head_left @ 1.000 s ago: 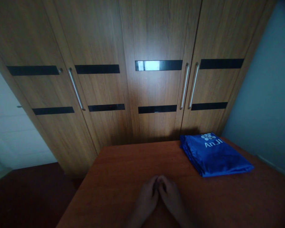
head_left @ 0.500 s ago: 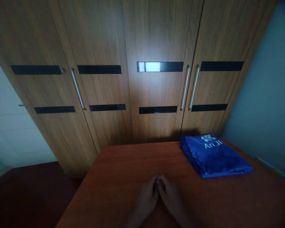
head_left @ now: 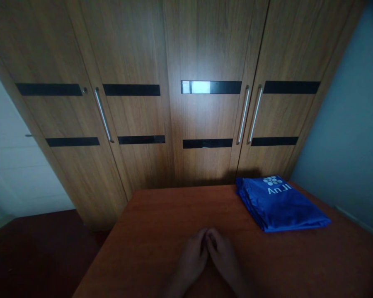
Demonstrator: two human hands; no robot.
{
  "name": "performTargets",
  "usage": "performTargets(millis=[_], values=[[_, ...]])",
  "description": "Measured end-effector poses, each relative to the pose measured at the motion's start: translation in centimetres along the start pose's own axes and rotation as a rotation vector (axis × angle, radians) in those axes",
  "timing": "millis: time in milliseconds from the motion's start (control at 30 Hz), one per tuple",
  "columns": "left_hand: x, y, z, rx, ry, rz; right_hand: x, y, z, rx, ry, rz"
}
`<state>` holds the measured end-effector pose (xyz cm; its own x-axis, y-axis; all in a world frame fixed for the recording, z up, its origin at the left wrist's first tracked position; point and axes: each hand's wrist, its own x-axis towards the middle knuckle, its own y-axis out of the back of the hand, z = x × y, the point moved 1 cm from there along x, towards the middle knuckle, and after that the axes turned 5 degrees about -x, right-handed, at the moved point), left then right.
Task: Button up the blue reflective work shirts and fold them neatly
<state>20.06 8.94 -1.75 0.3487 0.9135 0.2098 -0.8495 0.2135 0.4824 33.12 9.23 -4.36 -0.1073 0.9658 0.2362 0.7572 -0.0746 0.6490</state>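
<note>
Near the front of the reddish-brown wooden table (head_left: 161, 215), my left hand (head_left: 194, 250) and my right hand (head_left: 220, 248) lie together, knuckles and fingertips meeting at the middle. The fingers of both are curled in and closed, and no object shows in either. Dim light blurs the finger details. To the right of my right hand, apart from it, lies a folded blue shiny cloth (head_left: 286, 209) with a white flower-like emblem and white lettering that reads mirrored or upside down.
Behind the table stands a wooden wardrobe (head_left: 202, 120) with dark strips and long metal handles, its doors closed. A pale wall (head_left: 345, 136) rises at the right. To the left are a white door (head_left: 21, 174) and a dark red floor (head_left: 46, 248).
</note>
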Motion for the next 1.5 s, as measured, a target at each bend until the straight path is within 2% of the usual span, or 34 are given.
performTargets(millis=[233,567,867,1500], values=[[0.0,0.0,0.0,-0.005,-0.009,-0.016,0.0,-0.1,0.2,-0.001,0.006,0.000],[0.0,0.4,1.1,-0.006,0.001,-0.051,0.0,-0.2,0.4,0.005,0.016,0.000],[-0.1,0.1,0.3,0.015,-0.012,-0.033,-0.1,-0.3,0.6,-0.011,0.002,0.005],[-0.1,0.3,0.8,-0.007,0.001,-0.045,-0.1,-0.2,0.3,-0.019,-0.009,0.001]])
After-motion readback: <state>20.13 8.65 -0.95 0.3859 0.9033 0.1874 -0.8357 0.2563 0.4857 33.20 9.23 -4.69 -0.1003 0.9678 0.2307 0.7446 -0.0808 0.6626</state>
